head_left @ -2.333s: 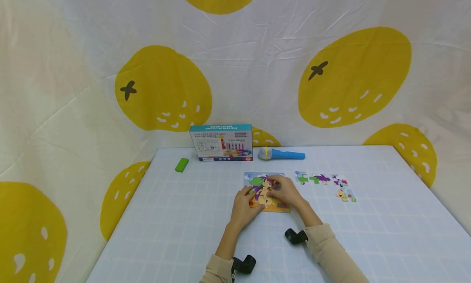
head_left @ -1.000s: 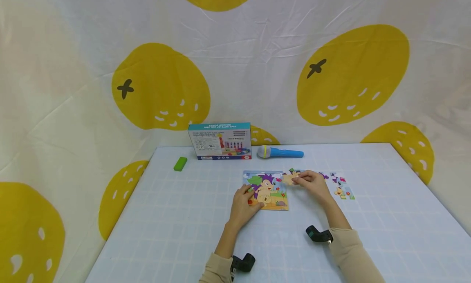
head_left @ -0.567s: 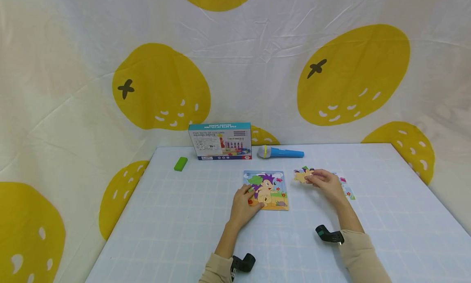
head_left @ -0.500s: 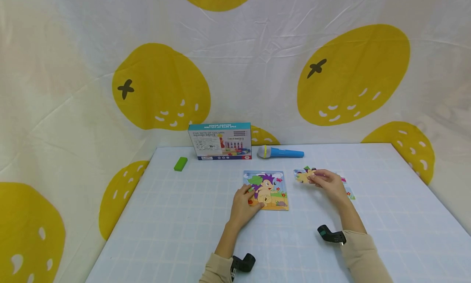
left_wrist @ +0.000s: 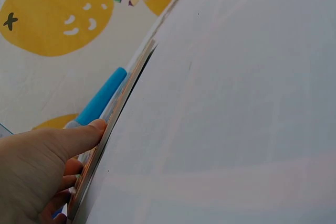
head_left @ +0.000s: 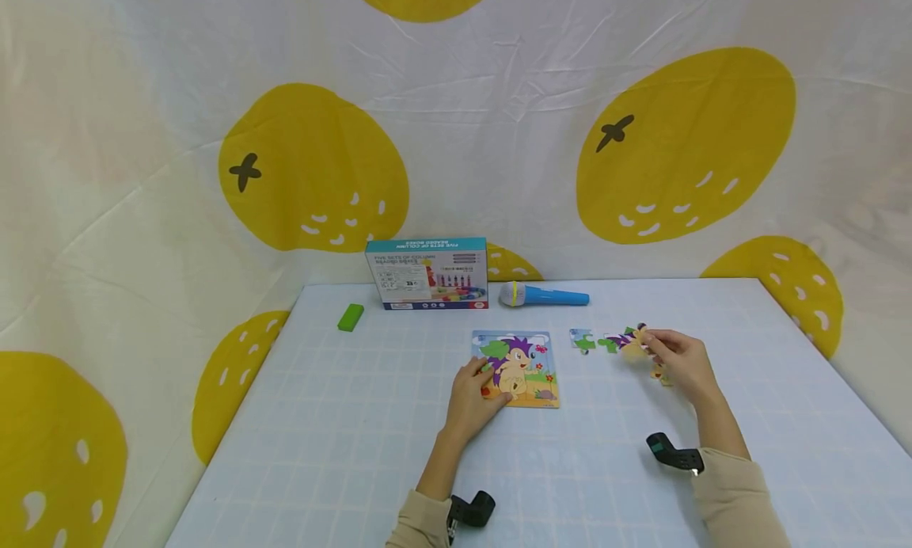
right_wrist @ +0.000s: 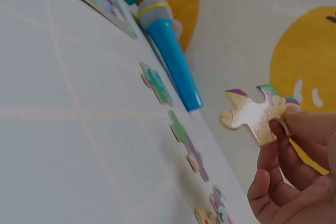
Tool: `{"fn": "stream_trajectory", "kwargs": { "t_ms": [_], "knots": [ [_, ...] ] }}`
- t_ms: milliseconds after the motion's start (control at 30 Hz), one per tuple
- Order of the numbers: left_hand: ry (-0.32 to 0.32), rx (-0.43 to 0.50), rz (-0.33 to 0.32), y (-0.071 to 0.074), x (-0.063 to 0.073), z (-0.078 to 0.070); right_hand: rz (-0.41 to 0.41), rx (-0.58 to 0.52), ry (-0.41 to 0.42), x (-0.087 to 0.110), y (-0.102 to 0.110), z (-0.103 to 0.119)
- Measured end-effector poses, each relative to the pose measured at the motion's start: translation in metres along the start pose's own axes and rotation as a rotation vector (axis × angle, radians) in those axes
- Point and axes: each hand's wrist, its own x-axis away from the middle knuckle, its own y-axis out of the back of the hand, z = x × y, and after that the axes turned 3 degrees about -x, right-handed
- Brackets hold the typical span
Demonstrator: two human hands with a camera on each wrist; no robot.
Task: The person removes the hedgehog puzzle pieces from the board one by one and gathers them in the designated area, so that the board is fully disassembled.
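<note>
In the head view my left hand (head_left: pixel 470 397) holds the near left corner of a hedgehog jigsaw puzzle board (head_left: pixel 536 367) lying on the table. Its thumb is at the near edge and its bent fingers at the left side, as the left wrist view also shows. My right hand (head_left: pixel 685 364) pinches a cream puzzle piece (right_wrist: pixel 257 114) with purple and green tips between thumb and fingers. That piece is lifted above the loose pieces to the right of the board. A blue and green puzzle piece (head_left: pixel 582 340) and a purple and green piece (head_left: pixel 611 343) lie there.
At the back stand a cardboard box (head_left: pixel 431 275) and, beside it, a blue toy microphone (head_left: pixel 549 296). A green block (head_left: pixel 351 317) lies at the back left. Another puzzle piece (head_left: pixel 659 375) is partly hidden by my right hand.
My right hand has left the board with the cream puzzle piece and moved right over the loose pieces. My left hand stays on the board.
</note>
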Motion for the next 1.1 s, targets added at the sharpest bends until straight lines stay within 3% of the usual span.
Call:
{"fn": "stream_trajectory", "kwargs": {
  "t_ms": [133, 300, 567, 1100],
  "knots": [
    [-0.004, -0.001, -0.007, 0.000, 0.001, 0.000, 0.012, 0.098, 0.048, 0.002, 0.008, -0.001],
    [-0.004, -0.004, -0.009, -0.001, 0.001, 0.001, 0.055, 0.203, 0.046, 0.002, 0.012, -0.004],
    [0.008, -0.001, 0.001, -0.001, 0.001, 0.001, 0.140, 0.346, 0.026, -0.002, 0.002, -0.013],
    [0.029, -0.011, 0.029, -0.002, -0.001, 0.001, 0.184, 0.645, 0.076, 0.000, -0.001, -0.014]
  ]
}}
